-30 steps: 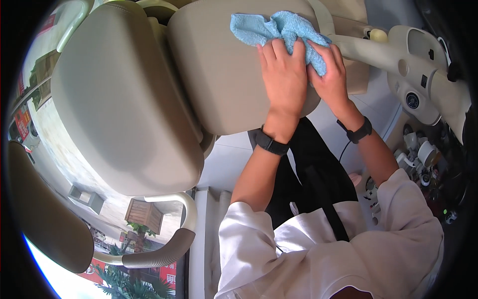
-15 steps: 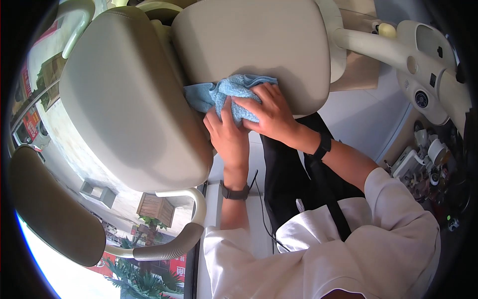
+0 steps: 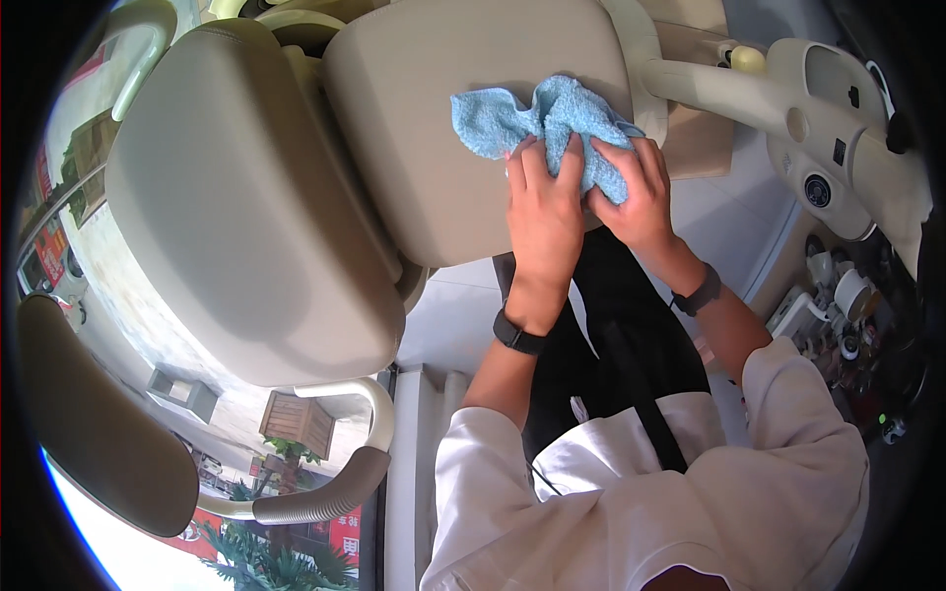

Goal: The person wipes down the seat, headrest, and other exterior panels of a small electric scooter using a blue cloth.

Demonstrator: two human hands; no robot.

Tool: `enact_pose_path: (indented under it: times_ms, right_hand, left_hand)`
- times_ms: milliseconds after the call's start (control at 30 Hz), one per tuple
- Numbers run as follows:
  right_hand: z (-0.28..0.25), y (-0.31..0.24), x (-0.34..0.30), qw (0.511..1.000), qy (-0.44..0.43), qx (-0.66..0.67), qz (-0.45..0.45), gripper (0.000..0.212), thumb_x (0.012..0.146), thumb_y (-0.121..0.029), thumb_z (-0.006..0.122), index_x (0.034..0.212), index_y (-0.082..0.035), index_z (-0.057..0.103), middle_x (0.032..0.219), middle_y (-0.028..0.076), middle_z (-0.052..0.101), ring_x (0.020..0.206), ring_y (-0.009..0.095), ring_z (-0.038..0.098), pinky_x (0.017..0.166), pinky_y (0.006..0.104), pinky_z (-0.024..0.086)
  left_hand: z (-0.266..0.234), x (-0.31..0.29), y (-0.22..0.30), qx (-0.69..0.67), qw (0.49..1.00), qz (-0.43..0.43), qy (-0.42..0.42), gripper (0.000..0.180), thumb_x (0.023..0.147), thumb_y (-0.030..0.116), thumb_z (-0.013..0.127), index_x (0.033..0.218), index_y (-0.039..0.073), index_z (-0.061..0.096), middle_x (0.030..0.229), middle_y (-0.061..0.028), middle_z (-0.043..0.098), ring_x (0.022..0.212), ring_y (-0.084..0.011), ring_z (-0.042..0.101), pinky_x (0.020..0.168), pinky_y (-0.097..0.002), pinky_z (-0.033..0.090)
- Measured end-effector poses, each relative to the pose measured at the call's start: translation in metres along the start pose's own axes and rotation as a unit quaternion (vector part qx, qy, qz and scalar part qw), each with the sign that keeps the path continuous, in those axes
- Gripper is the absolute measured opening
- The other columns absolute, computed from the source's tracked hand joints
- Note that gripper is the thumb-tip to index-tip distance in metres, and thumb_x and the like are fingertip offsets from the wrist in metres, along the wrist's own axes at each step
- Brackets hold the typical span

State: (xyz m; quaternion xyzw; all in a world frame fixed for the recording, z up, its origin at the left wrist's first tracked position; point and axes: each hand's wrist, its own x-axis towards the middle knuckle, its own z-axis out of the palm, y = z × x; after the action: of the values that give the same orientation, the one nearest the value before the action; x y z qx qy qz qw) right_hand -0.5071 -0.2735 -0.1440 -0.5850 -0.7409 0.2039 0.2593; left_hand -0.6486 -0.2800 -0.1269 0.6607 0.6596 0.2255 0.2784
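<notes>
A light blue terry cloth (image 3: 498,118) lies bunched on the beige padded seat (image 3: 424,59) of what looks like a dental chair. Both my hands grip it near the seat's right front edge. The fingers of my left hand (image 3: 547,217) curl over the cloth's near side. Beside it, my right hand (image 3: 641,197) clutches the right end, fingertips sunk into the folds. One corner of the cloth spreads out to the left on the seat. The large beige backrest (image 3: 227,197) stands left of the seat, across a seam.
A curved armrest (image 3: 325,488) and the dark padded headrest (image 3: 108,424) are at the lower left. On the right, a cream-coloured arm (image 3: 714,84) leads to a unit with a round dial (image 3: 818,190). Cluttered small items (image 3: 847,325) sit at the far right. A potted plant (image 3: 296,433) shows beyond the window.
Both hands have moved right and farther away across the seat, taking the cloth from the seam beside the backrest toward the seat's right side. The cloth is now more spread out.
</notes>
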Motion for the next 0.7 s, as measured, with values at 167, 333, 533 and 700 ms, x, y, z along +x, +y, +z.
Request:
enact_pose_path:
  times_ms: [167,333,533,700]
  right_hand:
    - [0.01,-0.044,-0.052,0.995,-0.088,0.036,-0.022,0.056,0.06,-0.01,0.079,0.115,-0.011,0.065,0.105,0.012,0.056,0.096,0.034,0.056,0.082,0.0441,0.045]
    - [0.062,-0.079,-0.012,0.987,-0.108,0.083,-0.086,0.062,0.063,-0.024,0.085,0.121,-0.017,0.062,0.098,0.007,0.054,0.094,0.027,0.054,0.082,0.0412,0.041]
    - [0.06,-0.045,0.064,0.995,-0.001,0.05,-0.087,0.056,0.067,-0.016,0.082,0.12,-0.015,0.062,0.097,0.009,0.057,0.093,0.029,0.057,0.08,0.0403,0.044]
    - [0.032,-0.008,0.084,0.997,0.054,0.055,-0.033,0.048,0.07,-0.011,0.077,0.117,-0.014,0.065,0.095,0.012,0.061,0.088,0.034,0.06,0.078,0.042,0.051]
  left_hand:
    - [-0.027,-0.076,-0.021,0.03,0.996,-0.066,-0.046,0.055,0.072,-0.002,0.067,0.124,0.012,0.063,0.116,-0.0178,0.054,0.112,-0.0396,0.056,0.102,-0.0533,0.046]
    - [-0.054,-0.071,-0.07,0.126,0.987,-0.069,0.069,0.062,0.066,-0.003,0.071,0.125,0.013,0.062,0.12,-0.019,0.053,0.106,-0.039,0.055,0.083,-0.0458,0.052]
    - [-0.034,0.025,-0.052,0.096,0.984,-0.061,0.134,0.057,0.072,-0.003,0.068,0.127,0.011,0.061,0.114,-0.0197,0.054,0.105,-0.0398,0.051,0.091,-0.0476,0.045]
    - [-0.009,0.07,-0.014,0.037,0.989,-0.023,0.143,0.051,0.073,-0.003,0.067,0.122,0.009,0.062,0.111,-0.0212,0.055,0.102,-0.04,0.052,0.09,-0.0459,0.047]
